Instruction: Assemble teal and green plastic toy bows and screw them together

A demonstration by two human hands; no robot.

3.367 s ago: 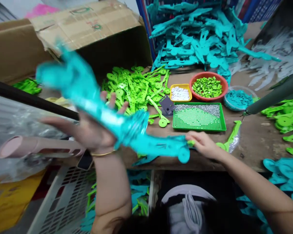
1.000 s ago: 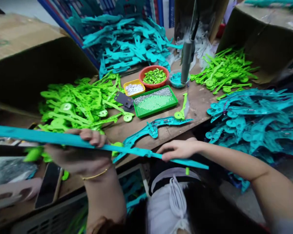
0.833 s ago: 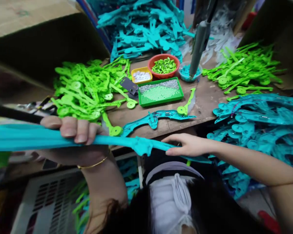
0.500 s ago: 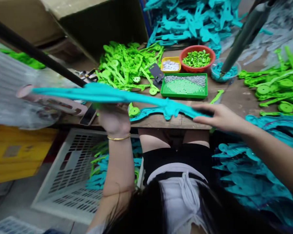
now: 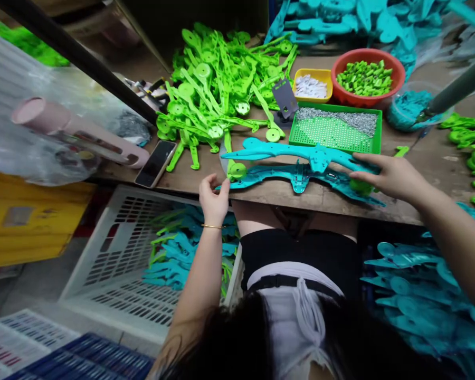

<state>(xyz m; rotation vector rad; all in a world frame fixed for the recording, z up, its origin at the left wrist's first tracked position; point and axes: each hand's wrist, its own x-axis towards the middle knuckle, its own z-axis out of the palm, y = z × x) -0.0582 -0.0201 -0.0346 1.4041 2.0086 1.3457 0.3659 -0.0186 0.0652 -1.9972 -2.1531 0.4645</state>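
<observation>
A turquoise curved plastic piece with pointed ends lies just above a similar turquoise shell at the table's front edge. My right hand has its thumb and fingers closed round the upper piece's right end. My left hand pinches the left tip of the lower shell. Between the two turquoise pieces, a lime-green part with a round disc shows at the left end. Another green disc sits under my right fingers. A small metal spring-like bit shows on the lower shell near its right side.
Lime-green arms are heaped behind. A green tray of metal pins, a yellow tray, a red bowl and a clear tub stand farther back. A phone lies left. A white crate sits below.
The upper turquoise piece has come down and right, over the lower shell. My left hand has let go of it and moved to the lower shell's left tip. The view has shifted left.
</observation>
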